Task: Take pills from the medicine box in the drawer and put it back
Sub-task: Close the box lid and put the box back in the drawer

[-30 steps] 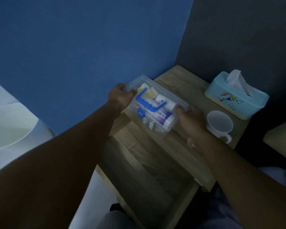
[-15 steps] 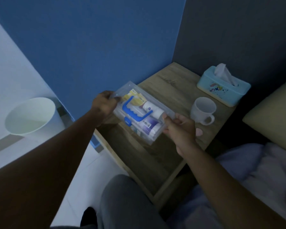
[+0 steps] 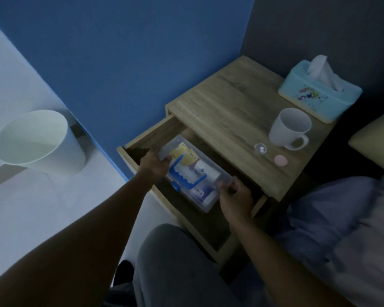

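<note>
1. We see a wooden nightstand [image 3: 231, 111] against a blue wall, with its drawer [image 3: 142, 140] pulled open toward us.
2. A white waste bin [image 3: 40, 140] stands on the floor, well apart to the left of the nightstand.
3. We hold the clear medicine box [image 3: 195, 173] inside the open drawer, its blue handle [image 3: 184, 176] on top; yellow packets and a white bottle show through the lid, but no writing on them can be read in this dim light.
4. On the top, at the far right corner, sits a pale blue tissue box [image 3: 319, 96] with a colourful cartoon print, its lettering too small to tell.
5. A white mug [image 3: 288, 127] stands just in front of it.
6. Our left hand [image 3: 155, 162] clasps the far left end of the box; our right hand [image 3: 235, 196] pinches its near right corner.
7. A small clear cap [image 3: 260, 148] and a pink round lid [image 3: 280, 160] lie near the mug.
</note>
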